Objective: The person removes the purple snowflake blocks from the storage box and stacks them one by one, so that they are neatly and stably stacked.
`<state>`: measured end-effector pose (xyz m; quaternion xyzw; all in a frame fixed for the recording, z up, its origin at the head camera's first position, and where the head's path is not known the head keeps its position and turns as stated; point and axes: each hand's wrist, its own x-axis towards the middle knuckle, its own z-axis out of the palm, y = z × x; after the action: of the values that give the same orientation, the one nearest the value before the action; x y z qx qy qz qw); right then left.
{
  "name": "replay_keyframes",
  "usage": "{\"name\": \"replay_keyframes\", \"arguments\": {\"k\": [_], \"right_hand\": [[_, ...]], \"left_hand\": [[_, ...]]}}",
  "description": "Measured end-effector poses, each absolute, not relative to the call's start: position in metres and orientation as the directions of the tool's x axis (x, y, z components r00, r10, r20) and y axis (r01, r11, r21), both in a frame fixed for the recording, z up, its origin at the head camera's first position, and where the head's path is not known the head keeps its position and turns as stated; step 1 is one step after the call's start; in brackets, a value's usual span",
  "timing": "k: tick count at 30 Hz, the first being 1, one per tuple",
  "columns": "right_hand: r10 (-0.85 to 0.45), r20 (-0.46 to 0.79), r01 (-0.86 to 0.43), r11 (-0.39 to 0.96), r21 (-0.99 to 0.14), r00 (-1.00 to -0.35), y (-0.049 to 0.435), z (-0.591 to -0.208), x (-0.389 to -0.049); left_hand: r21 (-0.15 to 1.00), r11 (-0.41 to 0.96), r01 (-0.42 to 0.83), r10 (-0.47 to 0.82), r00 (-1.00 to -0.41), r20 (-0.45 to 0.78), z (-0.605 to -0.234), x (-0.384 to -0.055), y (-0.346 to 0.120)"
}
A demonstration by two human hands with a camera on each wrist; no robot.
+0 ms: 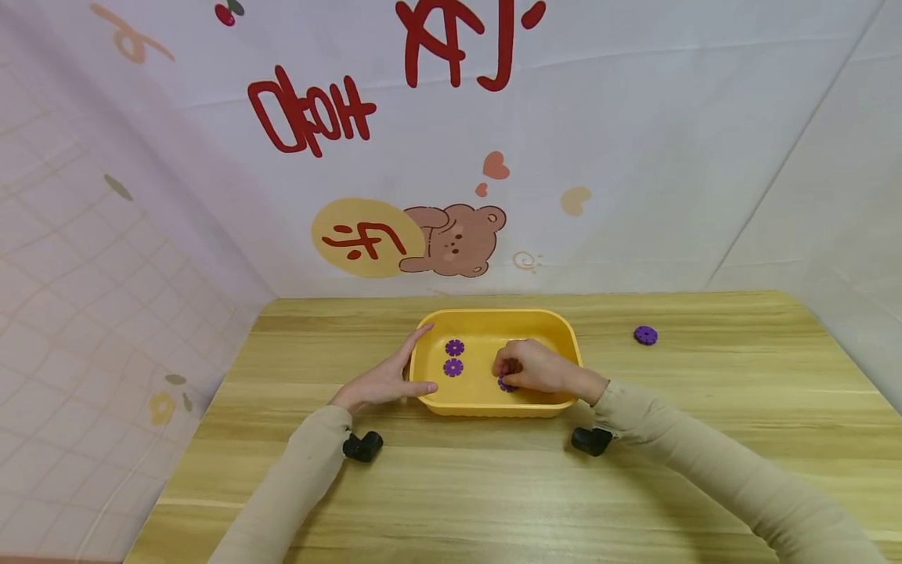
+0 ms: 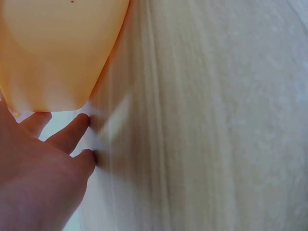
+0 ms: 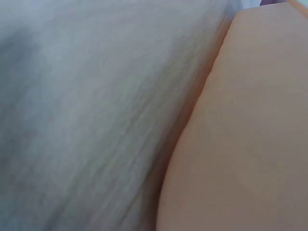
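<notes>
- We see a wood-grain table (image 1: 486,486).
- Behind it, we have a white backdrop (image 1: 634,117) with red characters (image 1: 310,117).
- On it, we spot a brown bear (image 1: 460,243) touching a yellow circle (image 1: 366,215), two pinkish hearts (image 1: 496,166) above.

2 long sleeves in plain pale beige cover the arms. The left sleeve (image 1: 296,474), to the near left of the yellow tub (image 1: 493,410), bunches slightly at its cuff; the right sleeve (image 1: 719,462), to the tub's near right, shows soft creases. Each cuff carries 1 small black fitting with rounded edges: the left fitting (image 1: 362,446), near the tub's near left corner, has 2 lobes; the right fitting (image 1: 590,441), near its near right corner, seems blockier, though too small to read clearly.
</notes>
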<state>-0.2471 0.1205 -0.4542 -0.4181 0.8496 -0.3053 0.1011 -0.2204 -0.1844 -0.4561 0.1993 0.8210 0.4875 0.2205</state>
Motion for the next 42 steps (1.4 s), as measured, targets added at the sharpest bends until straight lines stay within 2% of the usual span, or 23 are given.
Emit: {"name": "replay_keyframes", "arguments": {"k": [7,14,20,30,42], "right_hand": [[-0.731,0.074,-0.531,0.418,-0.737,-0.678,0.122,-0.454,-0.247],[-0.754,0.024,-0.574,0.478,-0.665,-0.656,0.126,-0.454,-0.243],[-0.754,0.010,-0.569,0.487,-0.662,-0.657,0.122,-0.454,-0.242],[-0.771,0.086,-0.688,0.504,-0.522,-0.630,0.116,-0.454,-0.245],[-0.756,0.143,-0.668,0.452,-0.592,-0.638,0.116,-0.452,-0.244]], "left_hand": [[0.892,0.445,0.083,0.530,-0.827,-0.188,-0.459,-0.222,-0.184],[0.902,0.425,0.074,0.538,-0.822,-0.186,-0.460,-0.221,-0.182],[0.908,0.412,0.078,0.542,-0.822,-0.175,-0.460,-0.222,-0.183],[0.904,0.418,0.084,0.543,-0.822,-0.174,-0.456,-0.221,-0.184],[0.900,0.424,0.098,0.541,-0.825,-0.165,-0.454,-0.219,-0.183]]}}
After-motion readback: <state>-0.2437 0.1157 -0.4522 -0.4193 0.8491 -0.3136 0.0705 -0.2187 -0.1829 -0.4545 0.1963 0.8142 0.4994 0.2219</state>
